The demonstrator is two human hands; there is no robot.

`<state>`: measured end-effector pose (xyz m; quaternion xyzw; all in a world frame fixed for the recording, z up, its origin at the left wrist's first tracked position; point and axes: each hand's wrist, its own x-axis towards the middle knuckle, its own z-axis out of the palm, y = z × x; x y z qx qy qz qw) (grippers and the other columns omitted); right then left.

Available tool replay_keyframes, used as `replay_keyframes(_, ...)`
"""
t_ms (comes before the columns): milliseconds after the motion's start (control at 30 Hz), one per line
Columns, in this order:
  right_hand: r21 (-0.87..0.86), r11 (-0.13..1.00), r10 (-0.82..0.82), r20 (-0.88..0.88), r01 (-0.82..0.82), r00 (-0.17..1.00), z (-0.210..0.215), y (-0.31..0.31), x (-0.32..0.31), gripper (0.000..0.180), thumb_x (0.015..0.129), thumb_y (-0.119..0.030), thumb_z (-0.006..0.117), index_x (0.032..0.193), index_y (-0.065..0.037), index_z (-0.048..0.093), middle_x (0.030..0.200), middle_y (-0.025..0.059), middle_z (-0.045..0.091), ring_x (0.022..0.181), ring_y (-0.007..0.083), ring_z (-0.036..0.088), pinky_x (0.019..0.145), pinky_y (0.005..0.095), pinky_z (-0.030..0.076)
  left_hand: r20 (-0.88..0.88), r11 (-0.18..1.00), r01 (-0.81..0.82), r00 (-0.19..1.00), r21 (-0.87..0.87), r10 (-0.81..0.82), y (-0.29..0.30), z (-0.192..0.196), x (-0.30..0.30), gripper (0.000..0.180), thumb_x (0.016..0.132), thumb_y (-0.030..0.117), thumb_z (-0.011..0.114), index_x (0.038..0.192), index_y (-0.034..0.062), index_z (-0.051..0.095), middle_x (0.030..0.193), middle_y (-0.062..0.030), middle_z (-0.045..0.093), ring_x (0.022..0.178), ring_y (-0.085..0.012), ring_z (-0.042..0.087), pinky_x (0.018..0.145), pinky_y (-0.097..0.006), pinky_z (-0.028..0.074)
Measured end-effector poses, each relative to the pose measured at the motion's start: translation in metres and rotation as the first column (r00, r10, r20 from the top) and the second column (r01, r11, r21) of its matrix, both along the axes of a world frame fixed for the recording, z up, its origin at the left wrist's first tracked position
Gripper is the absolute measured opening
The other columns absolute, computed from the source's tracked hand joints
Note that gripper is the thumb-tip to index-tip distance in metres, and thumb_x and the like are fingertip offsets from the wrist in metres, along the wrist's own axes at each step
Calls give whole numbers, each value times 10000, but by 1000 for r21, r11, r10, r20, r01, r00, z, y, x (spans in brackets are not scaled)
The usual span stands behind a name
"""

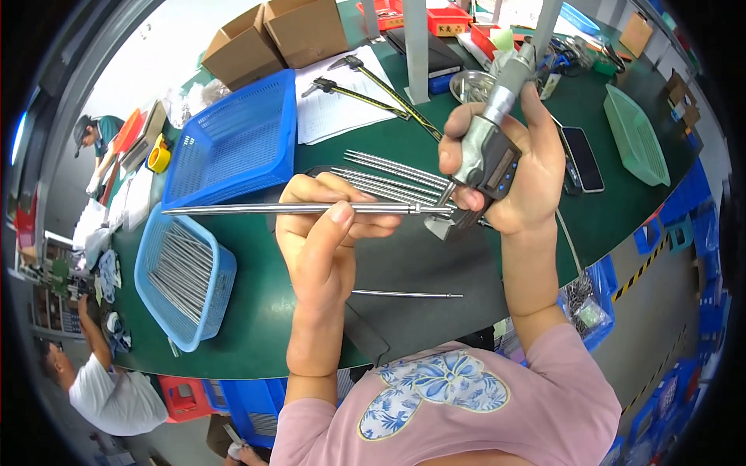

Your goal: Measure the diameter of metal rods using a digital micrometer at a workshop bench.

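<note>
Hiding the micrometer [491,159] body, right hand [517,167]; rod [295,208] tip seemingly inside.

Open dark green counter [256,326] near front edge, one thin steel rod [404,294] lying there. Left: blue plastic baskets [186,272] block. Behind: loose steel rods [388,175], calipers [357,93].

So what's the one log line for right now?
left hand: holds metal rod | right hand: holds measuring tool on rod tip | blue basket: more rods
</note>
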<state>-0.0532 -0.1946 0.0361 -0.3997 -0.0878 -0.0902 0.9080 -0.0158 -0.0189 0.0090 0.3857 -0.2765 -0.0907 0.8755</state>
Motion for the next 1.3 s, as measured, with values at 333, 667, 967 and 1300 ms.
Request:
replay_keyframes(333, 13, 1000, 16, 16, -16, 1000, 7, 7, -7, 635, 850, -456, 184, 806, 92, 501, 602, 225, 543, 319, 184, 436, 282, 232, 369, -26, 996, 24, 999, 90, -22, 1, 5, -6, 120, 766, 40, 498, 761, -22, 395, 687, -163, 513, 574, -250, 597, 516, -306, 532)
replay_keyframes(667, 20, 981, 191, -17, -191, 981, 2, 5, -1, 643, 850, -467, 190, 813, 95, 502, 614, 235, 550, 322, 192, 451, 272, 220, 367, -39, 970, 27, 999, 242, -18, 1, 9, -8, 131, 760, 50, 515, 723, -26, 415, 689, -142, 513, 570, -222, 595, 516, -281, 525)
replay_keyframes(967, 14, 992, 124, -18, -124, 992, 5, 7, -5, 669, 830, -495, 192, 813, 97, 502, 618, 234, 551, 323, 195, 450, 279, 229, 367, -55, 971, 33, 998, 235, -20, 1, 9, -8, 120, 760, 48, 511, 731, -29, 424, 693, -131, 510, 571, -211, 594, 518, -276, 526)
replay_keyframes(1300, -38, 987, 156, 28, -155, 987, 5, 4, -5, 697, 817, -517, 203, 826, 111, 504, 617, 234, 553, 336, 194, 465, 284, 225, 376, -52, 973, 54, 998, 224, -43, 1, 7, -6, 118, 761, 47, 516, 737, -25, 425, 675, -132, 520, 572, -201, 595, 519, -275, 527)
